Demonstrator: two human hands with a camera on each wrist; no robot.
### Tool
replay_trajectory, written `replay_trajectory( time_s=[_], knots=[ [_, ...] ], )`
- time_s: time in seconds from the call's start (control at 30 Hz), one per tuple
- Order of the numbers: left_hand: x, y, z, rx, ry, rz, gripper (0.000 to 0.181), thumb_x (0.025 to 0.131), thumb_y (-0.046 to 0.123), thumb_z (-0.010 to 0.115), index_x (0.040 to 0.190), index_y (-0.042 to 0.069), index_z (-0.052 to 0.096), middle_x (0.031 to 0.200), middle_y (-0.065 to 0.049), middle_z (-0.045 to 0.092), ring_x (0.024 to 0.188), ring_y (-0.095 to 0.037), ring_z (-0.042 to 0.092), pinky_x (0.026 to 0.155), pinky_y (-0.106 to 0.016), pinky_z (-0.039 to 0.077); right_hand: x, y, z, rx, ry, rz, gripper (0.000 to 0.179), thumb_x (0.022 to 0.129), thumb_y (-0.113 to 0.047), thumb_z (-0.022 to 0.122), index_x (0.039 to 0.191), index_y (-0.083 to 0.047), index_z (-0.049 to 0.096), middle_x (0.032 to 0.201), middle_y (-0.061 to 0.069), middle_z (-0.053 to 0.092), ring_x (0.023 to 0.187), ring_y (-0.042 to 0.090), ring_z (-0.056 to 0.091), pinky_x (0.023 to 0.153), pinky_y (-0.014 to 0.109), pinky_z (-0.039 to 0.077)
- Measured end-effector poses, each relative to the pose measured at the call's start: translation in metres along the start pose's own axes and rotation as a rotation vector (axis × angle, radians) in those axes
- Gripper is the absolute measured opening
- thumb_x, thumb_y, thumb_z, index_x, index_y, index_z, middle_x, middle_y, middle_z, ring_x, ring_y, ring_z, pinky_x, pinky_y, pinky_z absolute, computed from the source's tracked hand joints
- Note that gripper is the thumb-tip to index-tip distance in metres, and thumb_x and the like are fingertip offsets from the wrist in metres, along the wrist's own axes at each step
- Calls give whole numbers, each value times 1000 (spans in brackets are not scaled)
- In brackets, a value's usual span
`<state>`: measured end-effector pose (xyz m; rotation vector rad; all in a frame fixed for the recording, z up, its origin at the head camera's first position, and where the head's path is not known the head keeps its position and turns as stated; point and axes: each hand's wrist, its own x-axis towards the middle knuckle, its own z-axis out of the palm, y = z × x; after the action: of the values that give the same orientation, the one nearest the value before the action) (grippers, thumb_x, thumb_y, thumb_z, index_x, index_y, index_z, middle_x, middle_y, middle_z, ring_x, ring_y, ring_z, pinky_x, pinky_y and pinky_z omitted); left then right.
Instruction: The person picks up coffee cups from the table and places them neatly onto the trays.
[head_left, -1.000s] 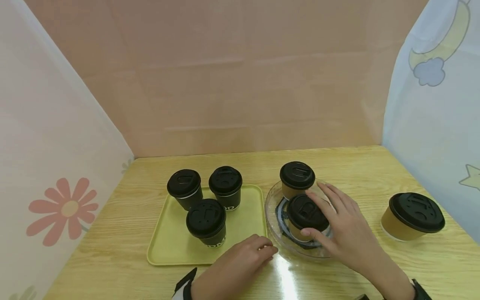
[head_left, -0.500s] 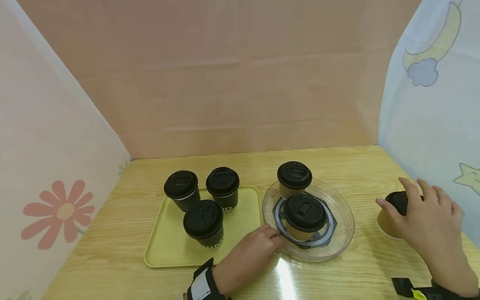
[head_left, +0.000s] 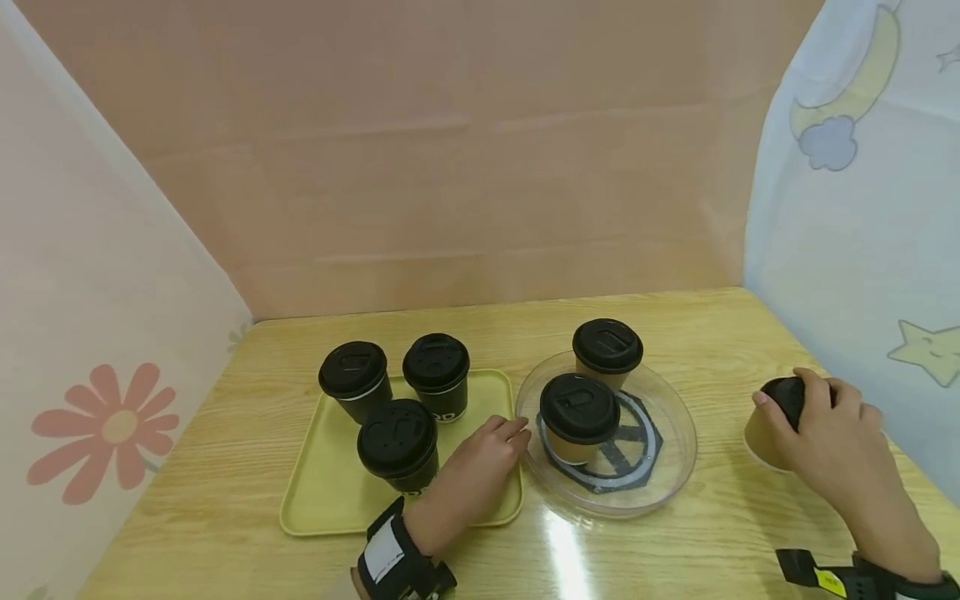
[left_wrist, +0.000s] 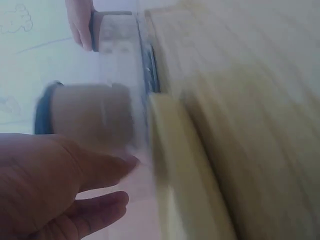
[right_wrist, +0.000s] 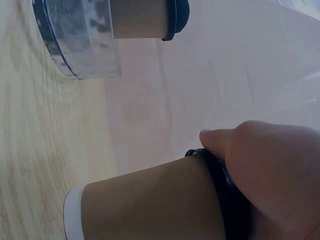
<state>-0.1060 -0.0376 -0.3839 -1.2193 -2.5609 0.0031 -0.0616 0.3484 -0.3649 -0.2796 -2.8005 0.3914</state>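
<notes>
In the head view my right hand (head_left: 840, 442) grips a lidded brown paper coffee cup (head_left: 763, 437) by its black lid, at the table's right side. The right wrist view shows this cup (right_wrist: 150, 205) tilted, its white base near the wood. My left hand (head_left: 480, 467) reaches over the yellow tray's right edge, with fingertips right at the rim of a clear round dish (head_left: 678, 479). Its fingers look relaxed in the left wrist view. On the dish stand two brown lidded coffee cups, one in front (head_left: 577, 417) and one behind (head_left: 607, 354).
A yellow tray (head_left: 322, 500) lies to the left, bearing three black lidded cups: back left (head_left: 354, 379), back right (head_left: 437, 375) and front (head_left: 400, 446). Printed white cloth walls stand at both sides, and a plain pinkish-brown one (head_left: 480, 167) at the back.
My right hand has left the front cup on the dish and taken hold of the far-right cup. The dish has turned, front cup leftward and back cup rightward, with my left fingers at its rim.
</notes>
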Motion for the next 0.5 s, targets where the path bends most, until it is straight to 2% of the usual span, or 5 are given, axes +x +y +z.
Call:
replay_trajectory(
  time_s=[0.07, 0.17, 0.23, 0.37, 0.5],
  knots=[
    [0, 6, -3, 14, 41, 31, 21, 91, 10, 66, 111, 13, 72, 119, 0, 68, 102, -14, 61, 90, -21, 51, 0, -1, 0, -25, 8, -6, 86, 99, -55, 43, 137, 21, 29, 124, 57, 29, 105, 72, 29, 87, 77, 24],
    [0, 21, -9, -9, 117, 124, 16, 88, 12, 70, 103, 17, 73, 111, 4, 70, 99, -10, 62, 91, -19, 50, 0, -2, -2, -56, 31, -10, 94, 94, -60, 50, 137, 21, 30, 124, 57, 29, 105, 72, 30, 85, 77, 27],
    [0, 32, -10, -31, 136, 170, 14, 88, 13, 70, 100, 19, 73, 107, 7, 70, 99, -7, 61, 92, -17, 49, -1, -3, -2, -73, 50, -17, 97, 91, -63, 54, 136, 20, 31, 124, 57, 30, 104, 71, 30, 83, 77, 28],
    [1, 41, -8, -49, 95, 173, 13, 90, 13, 67, 97, 23, 72, 104, 12, 69, 97, -3, 59, 90, -15, 48, -1, -2, -1, -73, 67, -22, 98, 88, -64, 56, 135, 19, 32, 124, 57, 31, 104, 70, 31, 83, 77, 28],
    [-1, 35, -4, -73, 54, 141, 14, 90, 12, 67, 95, 24, 73, 99, 12, 69, 93, -3, 57, 87, -15, 48, -2, 0, 1, -74, 44, -29, 98, 89, -63, 55, 137, 18, 30, 125, 57, 29, 107, 70, 29, 85, 77, 27]
  ],
)
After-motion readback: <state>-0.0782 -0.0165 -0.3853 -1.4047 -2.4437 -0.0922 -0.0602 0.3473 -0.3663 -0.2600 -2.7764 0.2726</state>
